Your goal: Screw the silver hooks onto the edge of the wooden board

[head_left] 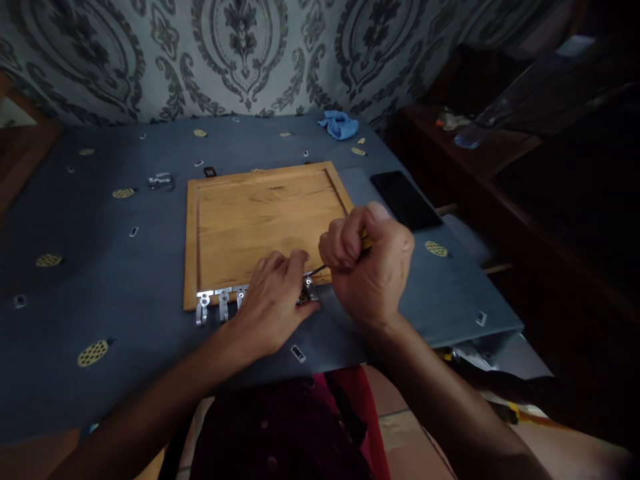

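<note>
A wooden panel [260,220] with a raised frame lies flat on the blue cloth. Along its near edge runs a metal hook rail [223,303] with several silver hooks, partly covered by my left hand [270,303]. That hand bends over the rail and the panel edge, its fingers on the wood and its thumb near the rightmost hook. My right hand [373,263] is closed in a fist around a screwdriver [318,269]. Only a bit of its yellow handle shows; the thin shaft slopes down left to the rail's right end, where the tip meets the metal.
A black phone [406,200] lies right of the panel. Behind it is a crumpled blue cloth [339,125]. Small metal pieces [161,181] rest to the left. Patterned fabric [245,53] hangs at the back, and a dark wooden ledge [465,153] stands at right.
</note>
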Demonstrator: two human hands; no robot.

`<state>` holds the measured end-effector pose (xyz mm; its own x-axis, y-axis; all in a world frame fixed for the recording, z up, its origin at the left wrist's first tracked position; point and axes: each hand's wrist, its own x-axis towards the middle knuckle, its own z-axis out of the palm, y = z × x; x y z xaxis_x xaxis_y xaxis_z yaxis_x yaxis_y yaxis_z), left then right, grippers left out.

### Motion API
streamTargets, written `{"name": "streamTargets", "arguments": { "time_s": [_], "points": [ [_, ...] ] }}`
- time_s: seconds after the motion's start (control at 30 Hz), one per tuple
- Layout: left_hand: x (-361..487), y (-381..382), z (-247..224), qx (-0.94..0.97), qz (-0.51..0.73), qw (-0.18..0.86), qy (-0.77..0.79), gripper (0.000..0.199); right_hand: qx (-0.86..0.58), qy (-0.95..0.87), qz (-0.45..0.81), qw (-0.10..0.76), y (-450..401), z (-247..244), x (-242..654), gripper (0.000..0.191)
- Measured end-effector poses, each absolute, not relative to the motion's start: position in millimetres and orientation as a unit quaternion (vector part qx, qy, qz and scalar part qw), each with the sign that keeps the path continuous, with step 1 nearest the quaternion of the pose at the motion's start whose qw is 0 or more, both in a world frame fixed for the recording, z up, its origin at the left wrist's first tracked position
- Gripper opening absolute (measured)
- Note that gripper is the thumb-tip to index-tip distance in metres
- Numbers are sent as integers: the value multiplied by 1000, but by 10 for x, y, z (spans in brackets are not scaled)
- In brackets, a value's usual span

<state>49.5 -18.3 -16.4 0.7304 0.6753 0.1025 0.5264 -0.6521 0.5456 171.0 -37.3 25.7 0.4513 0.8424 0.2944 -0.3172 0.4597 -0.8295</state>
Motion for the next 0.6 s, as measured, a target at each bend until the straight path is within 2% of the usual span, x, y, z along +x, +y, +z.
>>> {"name": "streamTargets", "arguments": {
  "time_s": [0.4,0.6],
  "points": [
    [497,-178,-165,903,147,227,333,43,-366,-364,402,756,-370,204,1694,55],
    [512,-176,-172,905,140,222,334,46,-314,-442,484,686,-313,187,1792,57]
  ]
}}
